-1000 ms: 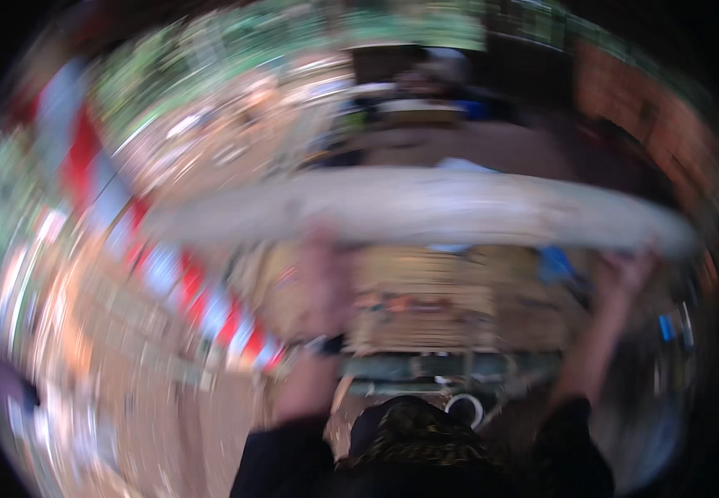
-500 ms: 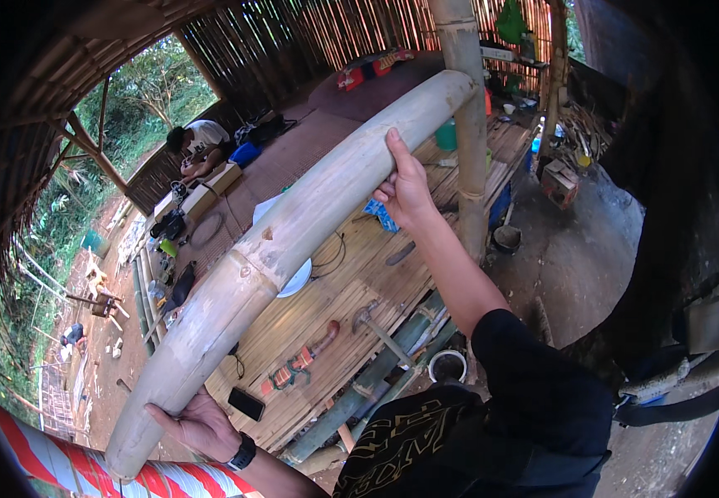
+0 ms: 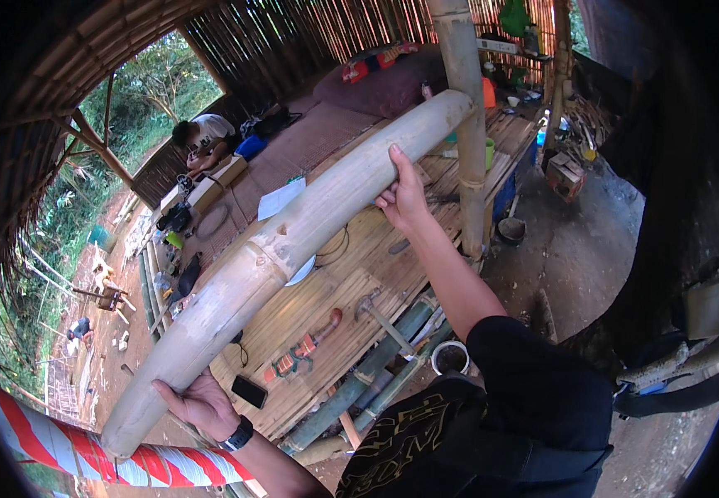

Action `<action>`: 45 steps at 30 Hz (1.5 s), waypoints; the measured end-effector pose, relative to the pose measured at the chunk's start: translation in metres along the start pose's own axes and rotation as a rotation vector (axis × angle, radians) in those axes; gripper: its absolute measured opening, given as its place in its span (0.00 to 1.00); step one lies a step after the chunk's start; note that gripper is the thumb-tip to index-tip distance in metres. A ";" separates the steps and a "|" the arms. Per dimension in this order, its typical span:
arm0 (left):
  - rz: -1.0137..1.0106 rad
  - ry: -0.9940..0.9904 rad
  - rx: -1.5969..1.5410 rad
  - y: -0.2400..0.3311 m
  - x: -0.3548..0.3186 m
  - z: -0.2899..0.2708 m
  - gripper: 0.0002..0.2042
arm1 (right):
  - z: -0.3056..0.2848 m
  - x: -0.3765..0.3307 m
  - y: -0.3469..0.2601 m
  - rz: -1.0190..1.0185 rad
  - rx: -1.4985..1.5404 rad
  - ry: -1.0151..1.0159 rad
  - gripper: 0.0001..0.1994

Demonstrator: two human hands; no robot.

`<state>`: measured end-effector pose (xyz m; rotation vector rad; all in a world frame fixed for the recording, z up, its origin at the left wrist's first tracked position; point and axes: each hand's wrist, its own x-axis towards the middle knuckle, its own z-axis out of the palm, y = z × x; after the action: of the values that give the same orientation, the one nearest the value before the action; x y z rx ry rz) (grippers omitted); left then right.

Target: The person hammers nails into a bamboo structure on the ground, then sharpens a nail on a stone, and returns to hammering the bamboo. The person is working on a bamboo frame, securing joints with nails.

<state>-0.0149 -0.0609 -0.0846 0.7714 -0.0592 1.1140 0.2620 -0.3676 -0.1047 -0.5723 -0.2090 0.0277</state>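
since half a second ago we are tilting the bamboo pole point(image 3: 293, 241) a little flatter, far end now crossing the upright post point(image 3: 466, 124) | left hand point(image 3: 202, 405) cupping the thick butt from below, taking the weight | right hand point(image 3: 403, 197) gripping mid-length to steady | pole hanging diagonally above the slatted platform point(image 3: 359, 274), clear of the hammer point(image 3: 380, 314) and phone point(image 3: 249, 392)

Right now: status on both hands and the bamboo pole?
Left hand under the low end, right hand gripping higher up. Thick bamboo pole held aslant over the slatted platform. Upright post beside its top end.

Probably bamboo-walled workshop hut point(image 3: 293, 33), tool-strewn platform point(image 3: 326, 332)
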 end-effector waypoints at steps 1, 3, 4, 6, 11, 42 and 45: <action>0.004 0.003 0.007 -0.002 0.000 0.001 0.32 | -0.006 0.002 -0.001 0.004 -0.014 -0.011 0.19; -0.014 0.028 0.020 -0.005 -0.006 -0.001 0.33 | -0.017 -0.001 0.000 0.019 -0.044 -0.005 0.19; -0.027 0.041 0.020 -0.006 -0.008 -0.001 0.33 | -0.020 -0.001 -0.001 0.021 -0.054 0.003 0.20; -0.019 0.028 0.002 -0.005 -0.003 0.005 0.32 | -0.010 0.005 -0.004 0.006 -0.054 -0.018 0.20; -0.027 0.030 -0.073 0.005 0.002 0.013 0.31 | 0.018 0.016 -0.020 -0.056 -0.037 -0.058 0.21; -0.095 -0.071 -0.031 0.006 0.002 0.006 0.32 | -0.001 0.024 -0.005 -0.061 0.058 -0.173 0.21; -0.111 -0.056 -0.026 0.008 0.004 0.002 0.34 | 0.001 0.024 -0.007 -0.047 0.070 -0.182 0.20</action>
<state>-0.0189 -0.0577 -0.0776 0.7736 -0.0764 0.9850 0.2850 -0.3707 -0.0955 -0.4950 -0.3974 0.0417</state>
